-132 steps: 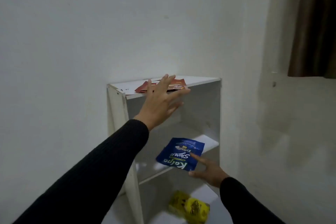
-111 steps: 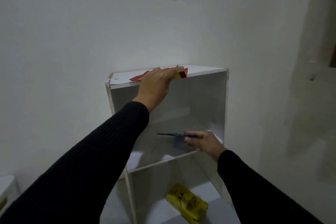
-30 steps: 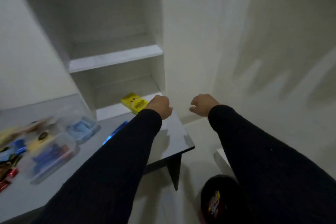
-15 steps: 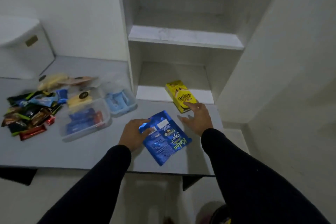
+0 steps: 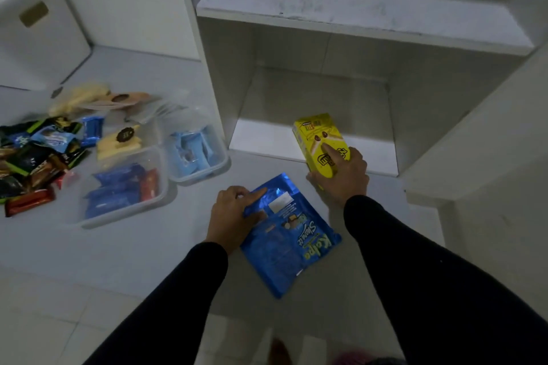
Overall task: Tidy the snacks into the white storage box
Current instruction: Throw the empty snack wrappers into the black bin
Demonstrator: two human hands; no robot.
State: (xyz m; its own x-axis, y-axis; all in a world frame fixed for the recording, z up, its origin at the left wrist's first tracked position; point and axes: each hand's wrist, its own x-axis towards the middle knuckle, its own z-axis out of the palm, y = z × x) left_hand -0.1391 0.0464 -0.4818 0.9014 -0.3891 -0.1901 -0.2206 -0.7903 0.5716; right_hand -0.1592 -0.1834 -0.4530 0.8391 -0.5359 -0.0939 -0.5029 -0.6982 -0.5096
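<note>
Grey tabletop (image 5: 124,249) fills the view under dim light, with pale floor tiles at the near edge. Nearest, two black sleeves reach in. Left hand (image 5: 234,215) pinches the left edge of a shiny blue foil snack pouch (image 5: 289,243) that lies flat on the table, thumb on top, fingers curled at its edge. Just beyond and to the right, the right hand (image 5: 341,178) wraps round a yellow cardboard snack box (image 5: 320,142), index finger stretched along its top face; the box sits half on the bottom ledge of a white open shelf unit (image 5: 326,18). Over to the left, a clear plastic tub (image 5: 124,192) holds dark blue and red packets, and a smaller clear tub (image 5: 197,154) just behind it holds light blue wrappers. Further left, a loose pile of mixed wrapped snacks (image 5: 38,157) is spread on the table. Far back in the left corner stands the white storage box (image 5: 38,29), lid on, well apart from both hands.
</note>
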